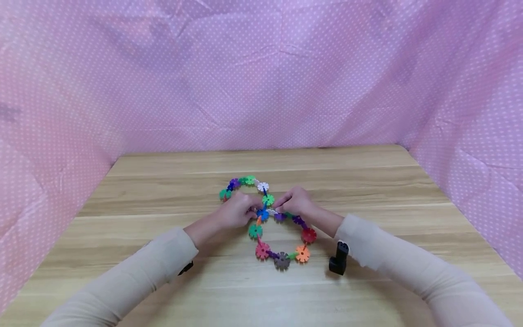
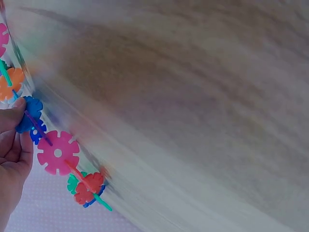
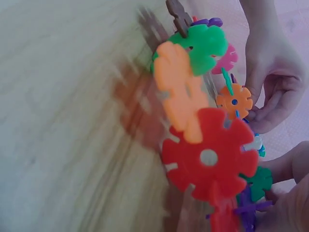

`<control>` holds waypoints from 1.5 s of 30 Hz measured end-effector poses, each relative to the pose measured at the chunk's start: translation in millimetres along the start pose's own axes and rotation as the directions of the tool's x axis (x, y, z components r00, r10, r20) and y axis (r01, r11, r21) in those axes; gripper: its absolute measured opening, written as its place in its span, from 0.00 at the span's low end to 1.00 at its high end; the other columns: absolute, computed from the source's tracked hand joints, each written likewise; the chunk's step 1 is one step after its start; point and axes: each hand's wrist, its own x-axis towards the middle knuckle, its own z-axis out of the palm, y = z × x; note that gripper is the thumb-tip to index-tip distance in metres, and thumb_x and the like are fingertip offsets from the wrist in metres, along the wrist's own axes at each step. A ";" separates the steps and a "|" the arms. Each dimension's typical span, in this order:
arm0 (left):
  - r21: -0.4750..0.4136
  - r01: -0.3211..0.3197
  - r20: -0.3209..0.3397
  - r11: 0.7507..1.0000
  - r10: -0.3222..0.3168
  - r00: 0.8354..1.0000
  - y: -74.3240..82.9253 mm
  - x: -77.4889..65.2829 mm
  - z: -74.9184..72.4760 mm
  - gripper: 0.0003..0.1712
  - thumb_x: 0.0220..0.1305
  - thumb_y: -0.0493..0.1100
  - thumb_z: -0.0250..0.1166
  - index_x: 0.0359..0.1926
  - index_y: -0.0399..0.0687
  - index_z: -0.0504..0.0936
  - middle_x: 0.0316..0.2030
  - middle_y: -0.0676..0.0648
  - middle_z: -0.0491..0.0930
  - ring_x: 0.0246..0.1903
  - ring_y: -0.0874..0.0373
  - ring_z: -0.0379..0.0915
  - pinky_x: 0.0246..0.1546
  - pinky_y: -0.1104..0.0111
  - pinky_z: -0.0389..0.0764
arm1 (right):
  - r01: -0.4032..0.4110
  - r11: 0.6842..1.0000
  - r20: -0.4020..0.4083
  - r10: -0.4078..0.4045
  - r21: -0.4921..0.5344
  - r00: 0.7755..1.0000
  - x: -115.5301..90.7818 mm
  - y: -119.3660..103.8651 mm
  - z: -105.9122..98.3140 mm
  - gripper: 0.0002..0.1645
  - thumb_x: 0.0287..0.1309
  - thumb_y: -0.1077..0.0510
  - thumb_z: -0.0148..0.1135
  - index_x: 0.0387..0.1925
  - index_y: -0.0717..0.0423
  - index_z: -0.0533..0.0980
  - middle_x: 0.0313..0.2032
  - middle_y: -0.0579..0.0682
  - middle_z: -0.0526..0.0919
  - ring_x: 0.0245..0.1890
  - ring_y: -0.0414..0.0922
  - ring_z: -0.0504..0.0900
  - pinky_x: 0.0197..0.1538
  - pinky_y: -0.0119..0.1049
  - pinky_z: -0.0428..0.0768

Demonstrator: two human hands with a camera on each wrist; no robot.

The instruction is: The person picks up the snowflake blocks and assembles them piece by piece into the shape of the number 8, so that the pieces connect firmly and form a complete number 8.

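A chain of colourful plastic snowflake discs, slotted edge to edge, lies on the table in two loops like a figure eight. Where the loops meet, my left hand pinches a blue snowflake disc; the left wrist view shows this blue disc between thumb and fingers. Close on the other side, my right hand holds the chain near a white disc and a purple one. In the right wrist view its fingers are around a green disc, partly hidden, beyond a large red disc.
The near loop runs through a red disc, an orange disc and a dark grey disc. Behind my left hand the far loop curves past a white disc. A pink dotted cloth hangs around the wooden table.
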 end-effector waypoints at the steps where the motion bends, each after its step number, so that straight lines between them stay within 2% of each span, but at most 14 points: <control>1: -0.006 0.001 0.004 1.000 -0.001 1.000 -0.2 -0.3 -0.3 0.13 0.47 0.21 0.64 0.33 0.37 0.85 0.30 0.45 0.86 0.33 0.59 0.82 0.34 0.75 0.84 | 0.003 1.000 0.009 -0.003 -0.007 1.000 0.5 0.1 -0.4 0.06 0.48 0.66 0.70 0.30 0.56 0.87 0.45 0.53 0.88 0.56 0.50 0.79 0.60 0.45 0.78; 5: -0.025 0.016 0.021 1.000 -0.016 1.000 0.1 -0.8 -1.2 0.12 0.50 0.23 0.65 0.35 0.37 0.85 0.31 0.44 0.86 0.34 0.57 0.83 0.36 0.74 0.85 | 0.089 0.990 0.063 -0.082 -0.107 0.995 5.2 0.8 -5.2 0.05 0.50 0.65 0.70 0.32 0.56 0.87 0.42 0.52 0.89 0.51 0.49 0.82 0.58 0.43 0.80; 8: -0.020 0.027 0.030 0.999 -0.026 0.999 0.8 -1.2 -2.8 0.10 0.52 0.25 0.66 0.36 0.37 0.85 0.34 0.44 0.87 0.37 0.56 0.84 0.39 0.72 0.85 | 0.174 0.970 0.108 -0.157 -0.169 0.982 8.1 -0.1 -9.0 0.06 0.50 0.66 0.69 0.32 0.57 0.87 0.38 0.52 0.89 0.44 0.46 0.84 0.52 0.39 0.82; 13: -0.026 0.075 0.058 0.997 -0.074 0.996 1.8 -1.9 -5.7 0.10 0.54 0.29 0.68 0.39 0.39 0.86 0.37 0.45 0.87 0.40 0.56 0.85 0.42 0.73 0.85 | 0.213 0.965 0.151 -0.190 -0.153 0.970 11.0 -0.2 -12.1 0.07 0.52 0.67 0.67 0.34 0.58 0.86 0.39 0.53 0.89 0.41 0.42 0.84 0.46 0.32 0.81; 16: -0.049 0.100 0.073 0.994 -0.096 0.993 1.4 -2.8 -6.6 0.11 0.54 0.30 0.69 0.40 0.39 0.85 0.37 0.44 0.87 0.40 0.56 0.85 0.42 0.74 0.85 | 0.207 0.970 0.157 -0.187 -0.126 0.970 12.4 1.1 -12.2 0.07 0.54 0.65 0.67 0.36 0.58 0.86 0.41 0.53 0.89 0.42 0.43 0.83 0.47 0.32 0.81; 20: -0.080 0.121 0.078 0.989 -0.115 0.990 -0.2 -4.6 -7.0 0.13 0.52 0.31 0.71 0.41 0.38 0.84 0.38 0.43 0.87 0.39 0.55 0.85 0.41 0.75 0.84 | 0.210 0.969 0.123 -0.194 -0.132 0.973 12.1 0.1 -12.0 0.07 0.55 0.60 0.68 0.37 0.55 0.86 0.40 0.52 0.88 0.41 0.43 0.82 0.49 0.35 0.80; 23: -0.085 0.134 0.074 0.987 -0.128 0.989 -1.2 -6.3 -6.8 0.14 0.51 0.32 0.72 0.42 0.39 0.84 0.39 0.43 0.87 0.40 0.54 0.85 0.42 0.74 0.85 | 0.299 0.940 0.095 -0.286 -0.167 0.953 11.7 -3.6 -11.4 0.08 0.54 0.60 0.68 0.37 0.56 0.85 0.39 0.53 0.88 0.39 0.43 0.83 0.46 0.34 0.82; 27: -0.081 0.164 0.067 0.983 -0.159 0.985 -0.5 -10.0 -7.2 0.15 0.51 0.32 0.72 0.42 0.39 0.84 0.40 0.44 0.87 0.42 0.54 0.84 0.44 0.71 0.85 | 0.452 0.870 0.123 -0.435 -0.199 0.892 10.9 -11.3 -9.4 0.09 0.52 0.66 0.68 0.38 0.59 0.84 0.37 0.55 0.88 0.36 0.44 0.85 0.41 0.32 0.85; 30: -0.086 0.201 0.066 0.976 -0.195 0.979 1.4 -13.6 -8.1 0.15 0.52 0.32 0.72 0.42 0.38 0.83 0.40 0.43 0.86 0.41 0.54 0.84 0.44 0.70 0.85 | 0.505 0.836 0.181 -0.474 -0.214 0.862 10.4 -16.3 -6.7 0.11 0.50 0.69 0.67 0.38 0.59 0.84 0.38 0.54 0.88 0.36 0.43 0.85 0.40 0.30 0.85; 34: -0.064 0.239 0.052 0.969 -0.236 0.970 4.0 -17.9 -9.6 0.11 0.53 0.33 0.71 0.40 0.39 0.84 0.37 0.44 0.87 0.37 0.57 0.83 0.40 0.70 0.85 | 0.595 0.753 0.258 -0.538 -0.281 0.803 11.4 -17.6 -3.9 0.12 0.49 0.72 0.67 0.36 0.57 0.85 0.39 0.52 0.88 0.35 0.42 0.84 0.37 0.27 0.83; 37: -0.028 0.258 0.043 0.966 -0.256 0.966 5.7 -19.8 -10.6 0.06 0.55 0.34 0.70 0.36 0.42 0.85 0.33 0.47 0.87 0.34 0.60 0.82 0.36 0.71 0.84 | 0.684 0.652 0.301 -0.614 -0.326 0.729 13.6 -16.2 -3.4 0.12 0.48 0.72 0.67 0.35 0.57 0.85 0.38 0.51 0.88 0.33 0.43 0.84 0.35 0.25 0.82; 41: -0.010 0.278 0.042 0.961 -0.277 0.960 7.4 -20.3 -11.7 0.03 0.55 0.35 0.70 0.33 0.44 0.86 0.31 0.50 0.87 0.33 0.63 0.81 0.35 0.72 0.84 | 0.783 0.509 0.347 -0.706 -0.357 0.617 16.7 -15.8 -2.6 0.12 0.47 0.72 0.68 0.32 0.56 0.85 0.36 0.50 0.88 0.34 0.43 0.85 0.37 0.26 0.82; 44: -0.019 0.285 0.047 0.958 -0.284 0.958 8.2 -19.4 -11.7 0.03 0.55 0.35 0.70 0.33 0.44 0.86 0.31 0.50 0.87 0.34 0.62 0.83 0.36 0.71 0.84 | 0.823 0.438 0.371 -0.742 -0.361 0.558 18.6 -16.0 -1.3 0.11 0.48 0.72 0.67 0.30 0.55 0.86 0.34 0.49 0.88 0.36 0.42 0.85 0.39 0.26 0.83; 45: -0.019 0.282 0.046 0.959 -0.281 0.959 8.4 -19.1 -11.5 0.03 0.55 0.35 0.70 0.33 0.44 0.87 0.31 0.49 0.87 0.34 0.62 0.83 0.36 0.71 0.85 | 0.831 0.425 0.376 -0.749 -0.359 0.546 19.3 -15.9 -0.9 0.10 0.48 0.71 0.67 0.30 0.55 0.86 0.33 0.48 0.88 0.36 0.42 0.86 0.40 0.25 0.83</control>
